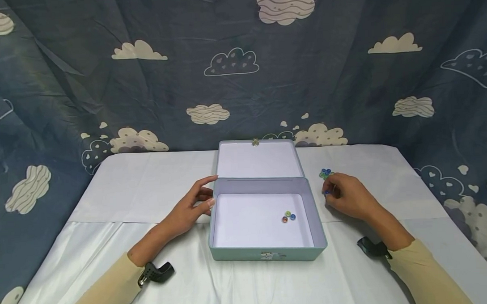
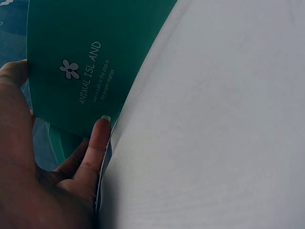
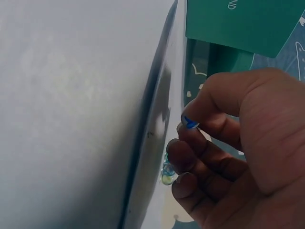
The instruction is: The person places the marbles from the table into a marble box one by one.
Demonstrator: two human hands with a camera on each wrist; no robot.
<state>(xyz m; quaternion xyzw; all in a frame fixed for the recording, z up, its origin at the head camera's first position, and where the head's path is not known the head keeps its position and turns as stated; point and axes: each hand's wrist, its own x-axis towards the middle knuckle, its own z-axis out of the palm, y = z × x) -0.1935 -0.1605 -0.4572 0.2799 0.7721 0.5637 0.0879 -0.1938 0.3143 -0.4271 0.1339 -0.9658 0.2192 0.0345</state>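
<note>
A green tin box (image 1: 247, 254) with a pale inside stands on the table, its hinged lid (image 1: 257, 158) laid back. My left hand (image 1: 186, 212) rests at the box's left side, fingertips touching the wall, which carries white lettering in the left wrist view. Beside the right wall, my right hand (image 1: 347, 194) pinches a blue marble (image 3: 190, 123) between thumb and fingertips. Several blue and green marbles (image 1: 326, 171) lie just beyond that hand, which partly covers them. On the box floor sit a green marble (image 1: 287, 213), a blue marble (image 1: 292, 217) and an orange-brown marble (image 1: 285, 219).
White cloth (image 1: 156, 182) covers the table, with a fold line running across it. A dark curtain (image 1: 175, 33) printed with clouds hangs behind the far edge and down both sides. Each wrist wears a black strapped device (image 1: 159, 272).
</note>
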